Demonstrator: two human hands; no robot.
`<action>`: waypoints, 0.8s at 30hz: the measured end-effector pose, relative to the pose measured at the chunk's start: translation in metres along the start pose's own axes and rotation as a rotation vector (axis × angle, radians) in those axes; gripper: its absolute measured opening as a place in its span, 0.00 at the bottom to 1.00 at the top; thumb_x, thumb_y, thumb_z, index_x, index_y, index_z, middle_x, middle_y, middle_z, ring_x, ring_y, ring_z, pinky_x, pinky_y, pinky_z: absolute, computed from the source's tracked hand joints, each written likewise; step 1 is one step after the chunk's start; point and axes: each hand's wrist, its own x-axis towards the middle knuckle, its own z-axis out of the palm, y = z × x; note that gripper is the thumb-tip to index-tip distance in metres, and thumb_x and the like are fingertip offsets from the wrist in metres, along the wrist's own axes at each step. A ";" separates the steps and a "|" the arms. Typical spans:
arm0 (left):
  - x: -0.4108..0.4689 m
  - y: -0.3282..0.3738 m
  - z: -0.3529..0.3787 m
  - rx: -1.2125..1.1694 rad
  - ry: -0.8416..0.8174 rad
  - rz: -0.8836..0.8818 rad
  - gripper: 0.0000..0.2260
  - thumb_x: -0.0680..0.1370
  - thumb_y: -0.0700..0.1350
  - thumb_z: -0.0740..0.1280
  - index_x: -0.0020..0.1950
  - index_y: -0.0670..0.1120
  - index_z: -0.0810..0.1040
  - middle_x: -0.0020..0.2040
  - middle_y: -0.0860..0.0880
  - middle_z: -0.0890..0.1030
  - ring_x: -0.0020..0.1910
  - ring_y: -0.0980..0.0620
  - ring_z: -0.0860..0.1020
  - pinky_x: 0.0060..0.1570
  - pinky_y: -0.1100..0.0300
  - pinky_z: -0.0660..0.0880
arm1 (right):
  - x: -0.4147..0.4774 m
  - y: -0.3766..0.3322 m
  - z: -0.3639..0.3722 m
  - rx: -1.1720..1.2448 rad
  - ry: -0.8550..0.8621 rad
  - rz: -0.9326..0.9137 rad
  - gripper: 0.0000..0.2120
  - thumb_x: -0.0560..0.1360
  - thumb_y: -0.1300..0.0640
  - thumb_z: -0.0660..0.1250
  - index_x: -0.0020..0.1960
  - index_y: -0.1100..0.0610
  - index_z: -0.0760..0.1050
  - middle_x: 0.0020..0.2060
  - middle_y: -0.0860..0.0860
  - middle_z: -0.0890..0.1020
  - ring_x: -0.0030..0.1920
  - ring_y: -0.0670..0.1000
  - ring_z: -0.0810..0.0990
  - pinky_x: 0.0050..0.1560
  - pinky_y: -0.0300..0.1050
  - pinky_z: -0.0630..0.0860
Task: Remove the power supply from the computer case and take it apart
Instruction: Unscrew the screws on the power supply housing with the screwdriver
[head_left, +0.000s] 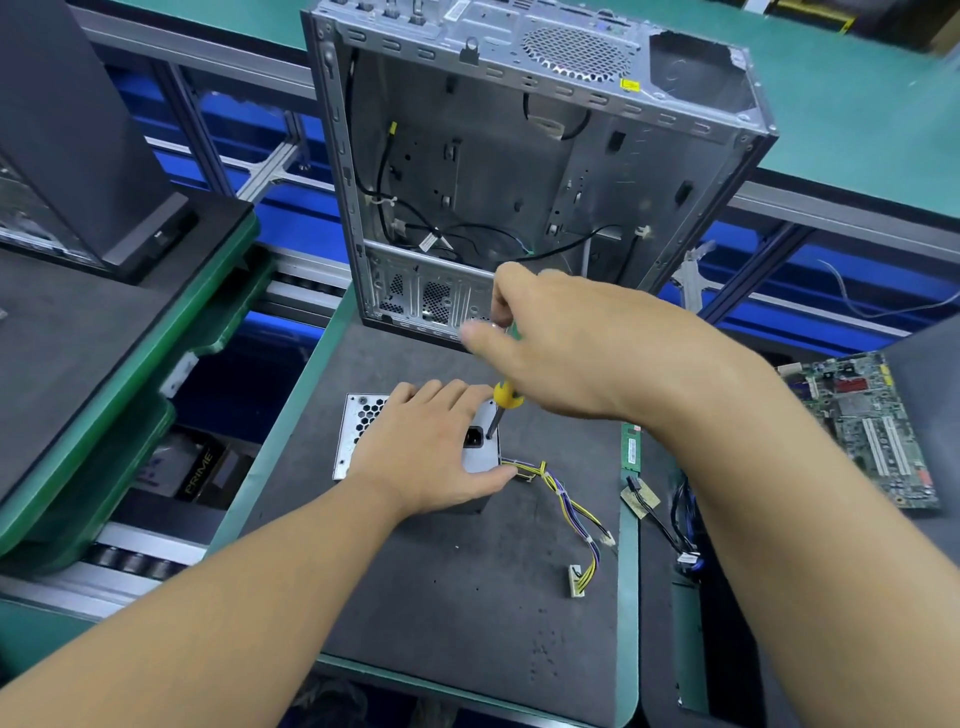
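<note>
The grey power supply (358, 431) stands on the dark mat, its perforated back face and black socket turned up. My left hand (431, 452) lies flat over it and grips its right edge. My right hand (561, 348) holds a screwdriver (505, 396) with a yellow and green handle upright. Its tip touches the face just right of the socket. A bundle of yellow, purple and black wires (571, 504) trails from the unit to white plugs at the right. The open, gutted computer case (519, 171) stands behind.
A green-edged tray with the dark mat (467, 597) carries the work. A memory stick (631, 447) and small cables lie at its right edge. A motherboard (872, 431) rests on the tray to the right. Another black case (78, 145) stands on the left tray.
</note>
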 end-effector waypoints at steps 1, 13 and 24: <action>0.000 0.000 0.000 0.005 0.015 0.004 0.26 0.68 0.73 0.61 0.54 0.55 0.64 0.44 0.55 0.75 0.44 0.50 0.75 0.46 0.52 0.72 | 0.001 0.000 0.001 -0.014 0.034 -0.015 0.13 0.81 0.43 0.51 0.52 0.51 0.65 0.46 0.49 0.74 0.44 0.56 0.75 0.44 0.52 0.71; 0.000 0.000 0.001 0.019 0.025 0.005 0.27 0.67 0.74 0.61 0.53 0.56 0.62 0.43 0.55 0.74 0.42 0.50 0.74 0.45 0.53 0.71 | 0.002 0.000 0.000 -0.030 0.044 -0.037 0.13 0.83 0.44 0.49 0.51 0.52 0.65 0.44 0.49 0.75 0.44 0.57 0.75 0.44 0.53 0.70; 0.002 -0.003 -0.003 -0.053 -0.112 -0.058 0.24 0.70 0.72 0.59 0.56 0.60 0.59 0.43 0.60 0.64 0.47 0.53 0.73 0.50 0.57 0.64 | 0.002 -0.002 0.000 -0.025 0.040 -0.010 0.12 0.83 0.45 0.49 0.52 0.52 0.65 0.48 0.50 0.73 0.46 0.58 0.74 0.45 0.53 0.70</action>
